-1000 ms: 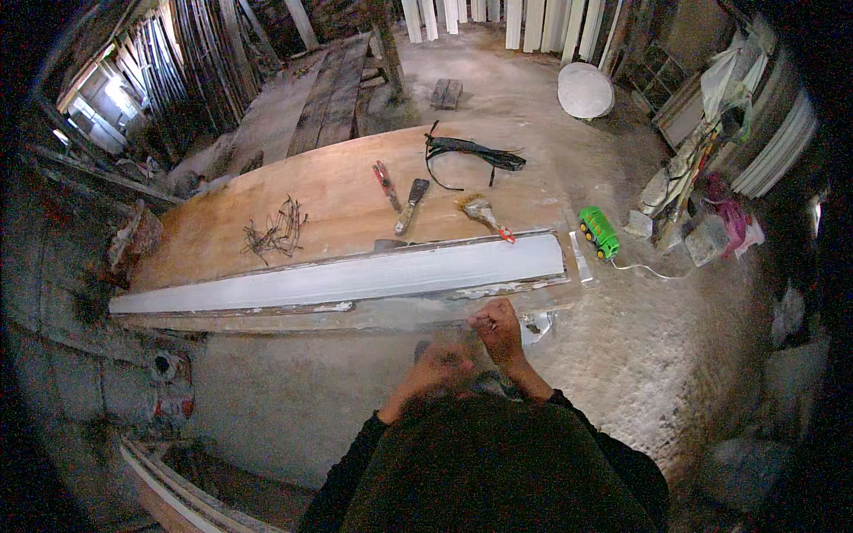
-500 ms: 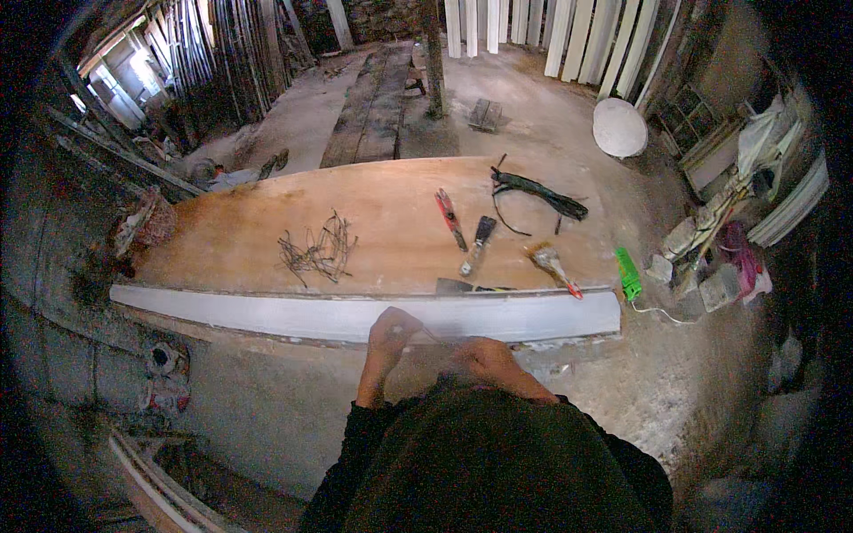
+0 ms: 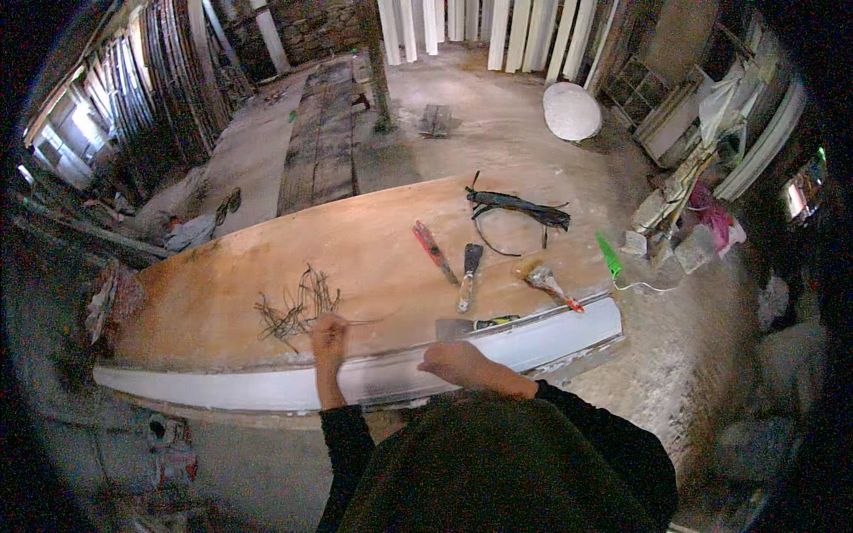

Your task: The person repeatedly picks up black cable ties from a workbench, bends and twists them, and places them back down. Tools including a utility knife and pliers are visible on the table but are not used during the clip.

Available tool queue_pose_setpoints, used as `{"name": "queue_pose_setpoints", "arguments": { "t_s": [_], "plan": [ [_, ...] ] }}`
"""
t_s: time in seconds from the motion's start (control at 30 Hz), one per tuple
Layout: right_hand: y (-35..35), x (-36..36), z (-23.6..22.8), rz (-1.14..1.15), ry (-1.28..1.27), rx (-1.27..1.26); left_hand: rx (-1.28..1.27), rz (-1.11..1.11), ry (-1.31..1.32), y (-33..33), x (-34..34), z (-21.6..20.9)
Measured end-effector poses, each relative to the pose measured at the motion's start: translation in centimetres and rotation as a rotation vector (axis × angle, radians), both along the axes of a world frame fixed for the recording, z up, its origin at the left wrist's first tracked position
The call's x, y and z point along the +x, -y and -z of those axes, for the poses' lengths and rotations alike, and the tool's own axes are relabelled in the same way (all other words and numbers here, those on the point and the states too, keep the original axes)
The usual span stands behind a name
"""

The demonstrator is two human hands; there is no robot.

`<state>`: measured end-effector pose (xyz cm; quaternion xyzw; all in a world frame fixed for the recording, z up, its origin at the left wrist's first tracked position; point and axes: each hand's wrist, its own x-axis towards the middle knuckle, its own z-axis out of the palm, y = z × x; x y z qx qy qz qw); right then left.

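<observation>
My left hand (image 3: pixel 329 336) is closed just beside a loose tangle of thin dark wire pieces (image 3: pixel 298 306) on the wooden board (image 3: pixel 204 293). From its fingers a thin wire (image 3: pixel 371 320) sticks out to the right. Over the white plaster-like strip (image 3: pixel 551 342) along the board's near edge, my right hand (image 3: pixel 462 362) is curled closed; whatever it may hold is hidden. Beyond it a scraper (image 3: pixel 455 330) lies flat by the strip. Farther back rest red-handled pliers (image 3: pixel 434 252), a putty knife (image 3: pixel 469 275) and a paintbrush (image 3: pixel 549 282).
A dark bundle of strips (image 3: pixel 520 209) lies at the board's far right. A green tool with a white cord (image 3: pixel 609 256) is at the right edge. Behind stand a wooden post (image 3: pixel 373 71), a dark plank bench (image 3: pixel 315 133), a white round disc (image 3: pixel 571 112) and upright white strips (image 3: pixel 524 35).
My hands, close together before, have moved apart. The left has gone forward and left to the wire tangle; the right stays over the white strip. The view has turned and shifted.
</observation>
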<state>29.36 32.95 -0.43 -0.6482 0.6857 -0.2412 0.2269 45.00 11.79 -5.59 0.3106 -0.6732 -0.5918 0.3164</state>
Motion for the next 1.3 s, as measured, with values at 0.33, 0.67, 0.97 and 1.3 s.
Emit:
{"name": "queue_pose_setpoints", "arguments": {
  "t_s": [0.33, 0.67, 0.97, 1.3],
  "plan": [
    [1.2, -26.9, 8.5, 0.843, -0.205, -0.208, 0.004, -0.258, 0.156, 4.4, -0.2, -0.9],
    [3.5, -32.9, 10.0, 1.016, -0.669, 0.240, 1.322, -0.011, -0.919, -2.5, 2.6, 6.1],
    [2.3, -32.4, 9.5, 0.997, -0.597, 0.243, 1.092, -0.032, -0.840, -1.1, 1.6, 5.1],
    [-1.7, -25.4, 3.8, 0.806, 0.078, -0.258, 1.069, -0.319, -0.960, 2.6, 2.2, 8.1]
  ]
}}
